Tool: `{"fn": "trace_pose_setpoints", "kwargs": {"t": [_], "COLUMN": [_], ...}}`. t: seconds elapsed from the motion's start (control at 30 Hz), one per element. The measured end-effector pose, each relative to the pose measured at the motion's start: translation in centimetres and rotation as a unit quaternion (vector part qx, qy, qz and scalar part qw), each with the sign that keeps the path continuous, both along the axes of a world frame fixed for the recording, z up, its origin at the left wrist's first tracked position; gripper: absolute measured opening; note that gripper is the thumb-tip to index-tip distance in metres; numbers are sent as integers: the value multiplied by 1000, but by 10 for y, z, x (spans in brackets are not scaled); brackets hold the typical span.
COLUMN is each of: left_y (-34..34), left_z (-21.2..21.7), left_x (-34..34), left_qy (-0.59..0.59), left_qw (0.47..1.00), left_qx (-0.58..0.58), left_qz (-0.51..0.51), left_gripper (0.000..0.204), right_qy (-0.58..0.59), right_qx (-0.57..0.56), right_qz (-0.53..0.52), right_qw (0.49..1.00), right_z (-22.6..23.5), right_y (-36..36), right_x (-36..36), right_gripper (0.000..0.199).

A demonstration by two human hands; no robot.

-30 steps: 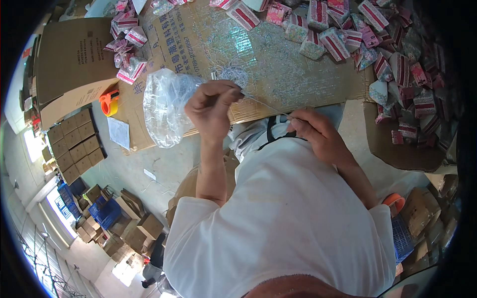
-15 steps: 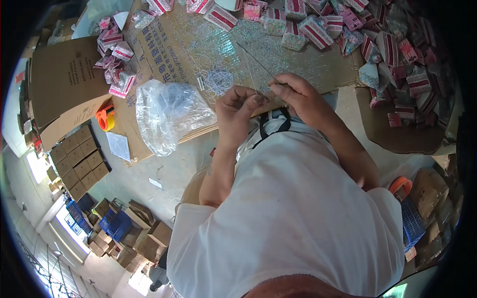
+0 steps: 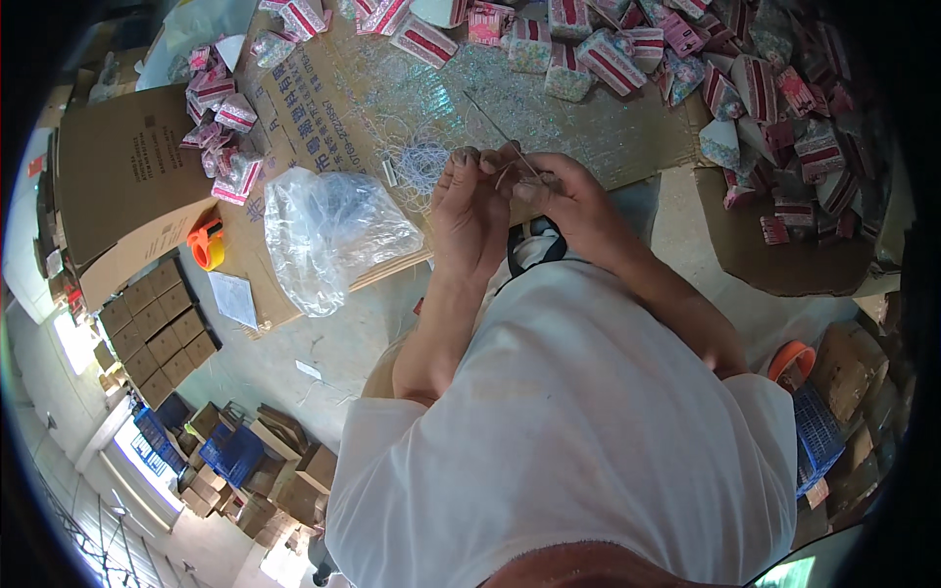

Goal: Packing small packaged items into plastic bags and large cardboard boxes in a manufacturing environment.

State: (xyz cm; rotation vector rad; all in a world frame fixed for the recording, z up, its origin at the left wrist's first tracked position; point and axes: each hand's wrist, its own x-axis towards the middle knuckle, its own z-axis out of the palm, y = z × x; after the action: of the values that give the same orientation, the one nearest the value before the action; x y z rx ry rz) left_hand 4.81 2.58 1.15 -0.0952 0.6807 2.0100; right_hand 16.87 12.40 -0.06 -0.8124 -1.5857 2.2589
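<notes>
Both hands meet close together at the near edge of the cardboard-covered table. My right hand [image 3: 564,196] is closed in a pinch on a long thin needle-like rod [image 3: 493,122], which slants up and left over the cardboard. My left hand [image 3: 470,211] has its fingers pinched beside the right fingertips. A short bit of thin pale cord [image 3: 503,180] shows at those fingers; its full run is hidden. Just beyond the left hand lies a loose tangle of white cord [image 3: 417,162]. Tiny shiny beads or flecks [image 3: 470,73] are strewn over the cardboard [image 3: 328,118] beyond the hands.
A clear plastic bag [image 3: 333,230] lies left of my hands. Small pink-and-white packets [image 3: 613,59] are heaped at the far side, the right and the left. An orange tape dispenser [image 3: 206,243] and a paper sheet [image 3: 233,299] lie near an open carton [image 3: 132,162].
My hands have come closer together, the left fingertips rising toward the right ones. The thin rod stays in the right hand, its far tip in nearly the same place.
</notes>
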Motion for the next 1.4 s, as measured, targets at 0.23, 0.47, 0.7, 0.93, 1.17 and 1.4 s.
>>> {"fn": "trace_pose_setpoints", "kwargs": {"t": [0.23, 0.47, 0.7, 0.93, 1.17, 1.4], "left_y": [-11, -3, 0, 2, 14, 13], "left_z": [9, 14, 14, 11, 13, 14], "left_x": [2, 5, 4, 1, -11, -7], "left_qy": [-14, -4, 11, 83, 69, -1], "left_qw": [1000, 1000, 1000, 996, 997, 999], "left_qx": [12, 17, 20, -9, -9, -22], "left_qz": [17, 12, 19, 35, 26, 35], "left_gripper": [14, 16, 16, 11, 12, 18], "right_qy": [-78, -20, -25, 17, -2, 2], "right_qx": [234, 81, 138, 49, 89, 146], "right_qz": [-26, -2, 28, 53, 65, 22], "right_qw": [969, 996, 990, 997, 994, 989], "right_z": [6, 6, 14, 18, 2, 2], "right_y": [-6, -9, -4, 8, 15, 7], "right_x": [-2, -7, -17, -14, -9, -15], "right_gripper": [33, 27, 21, 23, 23, 23]}}
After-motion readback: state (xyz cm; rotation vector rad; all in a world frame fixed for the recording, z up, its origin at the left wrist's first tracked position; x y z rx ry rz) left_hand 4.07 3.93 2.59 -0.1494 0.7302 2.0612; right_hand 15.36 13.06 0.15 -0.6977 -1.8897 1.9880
